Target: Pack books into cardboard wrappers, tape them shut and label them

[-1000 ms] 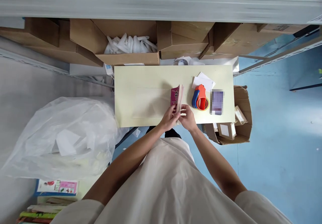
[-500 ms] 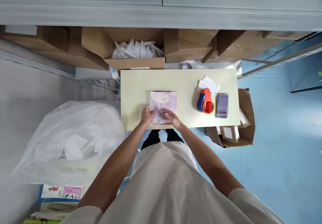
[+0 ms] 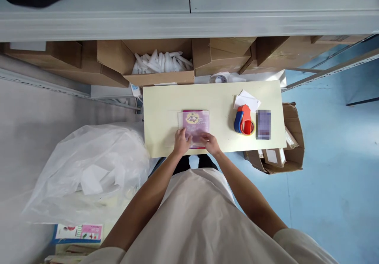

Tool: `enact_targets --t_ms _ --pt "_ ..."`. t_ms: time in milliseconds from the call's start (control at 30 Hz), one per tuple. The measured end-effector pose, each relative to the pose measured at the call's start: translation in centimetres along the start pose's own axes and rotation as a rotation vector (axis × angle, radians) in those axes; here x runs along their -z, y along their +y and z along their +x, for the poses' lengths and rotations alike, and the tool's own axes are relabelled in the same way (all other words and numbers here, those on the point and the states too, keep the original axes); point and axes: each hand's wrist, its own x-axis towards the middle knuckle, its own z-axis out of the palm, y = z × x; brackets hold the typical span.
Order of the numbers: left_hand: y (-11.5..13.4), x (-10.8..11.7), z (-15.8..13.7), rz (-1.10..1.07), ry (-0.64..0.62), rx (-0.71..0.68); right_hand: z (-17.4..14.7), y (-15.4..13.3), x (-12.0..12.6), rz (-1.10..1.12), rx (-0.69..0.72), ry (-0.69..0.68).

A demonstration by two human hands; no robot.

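Observation:
A purple booklet [image 3: 194, 123] with a pale yellow printed patch lies near the front edge of the cream table. A translucent plastic sleeve [image 3: 180, 118] covers it and reaches past its left side; a magenta edge shows at top and bottom. My left hand [image 3: 182, 140] grips the sleeve at the booklet's lower left, its fingers bent and the thumb over the cover. At the lower right, my right hand [image 3: 211, 143] holds the booklet's edge, with curled, slightly blurred fingertips on the cover.
On the table's right are a red and blue tape dispenser [image 3: 244, 121], white cards [image 3: 247, 100] and a pixelated purple item [image 3: 263, 125]. Cardboard boxes [image 3: 161, 78] stand behind under a shelf. A large plastic bag [image 3: 89, 169] lies left; an open carton [image 3: 296, 153] sits right.
My left hand has moved right, onto the booklet's lower left. The sleeve spreads less to the left, and the purple cover shows more clearly. My right hand has shifted slightly right.

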Motion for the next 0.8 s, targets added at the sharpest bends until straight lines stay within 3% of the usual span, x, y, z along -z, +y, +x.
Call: enact_targets --t_ms 67,133,367,567,667,800 --pt "-0.5 -0.2 0.2 -0.030 0.015 0.042 -0.1 0.5 0.9 -0.110 -0.026 0.190" --pt "-1.0 -0.2 0.4 -0.065 0.005 0.099 0.0 0.9 1.3 -0.106 -0.080 0.245" --pt "-0.6 -0.1 0.6 -0.303 -0.045 0.336 1.3 -0.4 2.5 0.283 -0.179 0.013" --pt "1.4 -1.1 0.7 -0.515 -0.139 0.352 0.6 -4.4 4.9 0.311 -0.053 -0.103" --pt "1.4 -0.2 1.2 -0.536 -0.139 0.334 0.0 -6.5 3.0 0.187 0.006 -0.179" --pt "-0.1 2.9 0.5 -0.690 -0.167 0.366 -0.6 -7.9 -2.6 0.043 0.057 -0.224"
